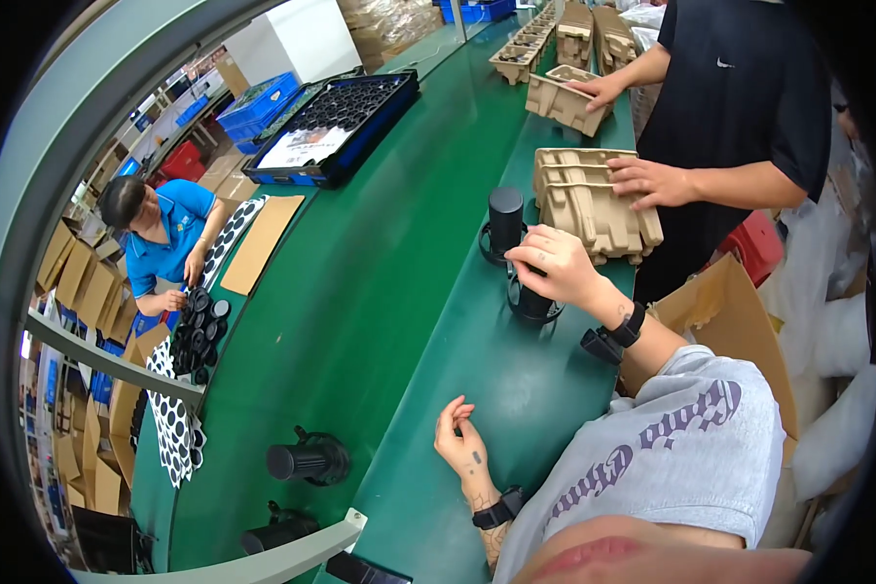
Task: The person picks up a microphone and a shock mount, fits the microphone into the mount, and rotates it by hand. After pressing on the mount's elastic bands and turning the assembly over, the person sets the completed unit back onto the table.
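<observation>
My right hand [560, 265] is bent over a black cylindrical device [535, 308] on the green bench, its fingers curled round the upper part; the hand hides much of that device. Just beyond it stands another black device [505, 216], upright, with a ring at its base. My left hand [460, 443] hovers over the bench nearer to me, fingers loosely bent and apart, with nothing in it. Two more black devices, one [308, 458] lying on its side and another [278, 529] partly behind the frame bar, are on the green belt to the left.
At right, a co-worker in a dark shirt has hands on a stack of moulded pulp trays [594, 206] and a separate pulp tray [566, 100]. Across the belt, a person in blue handles black round parts [200, 331]. A black crate [336, 127] stands beyond; a metal bar [253, 560] crosses nearby.
</observation>
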`<state>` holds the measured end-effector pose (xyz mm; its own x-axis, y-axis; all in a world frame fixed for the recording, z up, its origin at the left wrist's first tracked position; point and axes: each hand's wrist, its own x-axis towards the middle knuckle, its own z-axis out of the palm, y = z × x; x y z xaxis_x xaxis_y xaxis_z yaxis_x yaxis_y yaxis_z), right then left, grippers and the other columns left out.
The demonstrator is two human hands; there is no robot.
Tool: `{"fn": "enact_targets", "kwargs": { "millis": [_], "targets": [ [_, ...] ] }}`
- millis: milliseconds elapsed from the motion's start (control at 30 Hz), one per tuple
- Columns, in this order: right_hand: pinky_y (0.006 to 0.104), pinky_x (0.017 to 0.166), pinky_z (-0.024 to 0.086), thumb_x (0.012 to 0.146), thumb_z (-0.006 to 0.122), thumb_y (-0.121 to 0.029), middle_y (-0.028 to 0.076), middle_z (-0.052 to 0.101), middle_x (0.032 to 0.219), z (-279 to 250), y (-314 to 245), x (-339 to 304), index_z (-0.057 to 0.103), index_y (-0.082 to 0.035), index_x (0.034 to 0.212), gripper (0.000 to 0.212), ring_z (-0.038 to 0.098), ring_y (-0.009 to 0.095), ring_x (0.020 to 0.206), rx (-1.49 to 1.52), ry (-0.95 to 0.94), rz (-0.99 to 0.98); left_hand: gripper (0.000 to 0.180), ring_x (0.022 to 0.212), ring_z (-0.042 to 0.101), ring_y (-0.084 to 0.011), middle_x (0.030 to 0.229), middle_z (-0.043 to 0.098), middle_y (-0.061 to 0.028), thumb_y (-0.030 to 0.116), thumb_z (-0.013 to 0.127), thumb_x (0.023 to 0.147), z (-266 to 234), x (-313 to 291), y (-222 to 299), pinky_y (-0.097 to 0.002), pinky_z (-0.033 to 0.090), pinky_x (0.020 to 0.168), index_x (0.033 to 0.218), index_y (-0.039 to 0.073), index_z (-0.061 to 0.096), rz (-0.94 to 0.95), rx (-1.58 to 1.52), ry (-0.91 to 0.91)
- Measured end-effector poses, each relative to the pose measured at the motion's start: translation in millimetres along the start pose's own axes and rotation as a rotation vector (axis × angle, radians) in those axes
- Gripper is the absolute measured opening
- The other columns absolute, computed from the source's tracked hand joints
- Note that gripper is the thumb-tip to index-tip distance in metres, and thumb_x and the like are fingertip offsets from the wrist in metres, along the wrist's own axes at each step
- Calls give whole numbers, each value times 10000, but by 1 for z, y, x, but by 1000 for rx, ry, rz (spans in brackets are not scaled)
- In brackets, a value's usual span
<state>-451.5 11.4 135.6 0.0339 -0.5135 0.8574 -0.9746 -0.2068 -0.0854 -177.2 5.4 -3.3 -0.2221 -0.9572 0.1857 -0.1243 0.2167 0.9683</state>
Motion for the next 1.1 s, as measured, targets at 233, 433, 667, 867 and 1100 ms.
{"fn": "enact_targets", "kwargs": {
  "millis": [233,433,667,867,1100],
  "targets": [
    [612,1026,305,733,714,-126,-9,615,903,3,-27,28,652,-103,855,139,525,272,1164,34,-335,-6,322,786,643,-125,829,677,-82,-144,445,821,-3,-2,-7,-259,508,761,1030,-8,650,-62,28,55],
    [483,1007,397,778,621,-28,105,675,918,48,-107,50,659,-26,934,161,635,309,993,552,-217,-73,348,792,655,-215,850,685,-84,-89,471,779,18,15,8,-312,508,722,1023,73,660,25,57,42],
    [403,966,433,760,720,-247,142,580,1192,159,-266,98,607,-82,1171,457,520,321,1150,752,-448,-246,139,748,605,-332,736,619,-137,128,603,715,27,16,-19,-398,476,670,844,73,609,114,336,181],
    [394,697,524,793,651,-145,87,609,944,224,-282,102,538,-123,1237,458,591,270,870,518,-626,-595,97,611,610,-336,654,617,-127,58,585,694,44,25,-1,-440,482,554,775,64,638,85,212,212],
    [386,798,537,713,626,40,119,432,1347,206,-338,99,405,-170,1376,730,532,318,1121,662,-776,-915,104,633,629,-246,621,614,-55,35,575,674,39,23,-7,-372,491,569,743,87,634,203,183,304]
  ]
}}
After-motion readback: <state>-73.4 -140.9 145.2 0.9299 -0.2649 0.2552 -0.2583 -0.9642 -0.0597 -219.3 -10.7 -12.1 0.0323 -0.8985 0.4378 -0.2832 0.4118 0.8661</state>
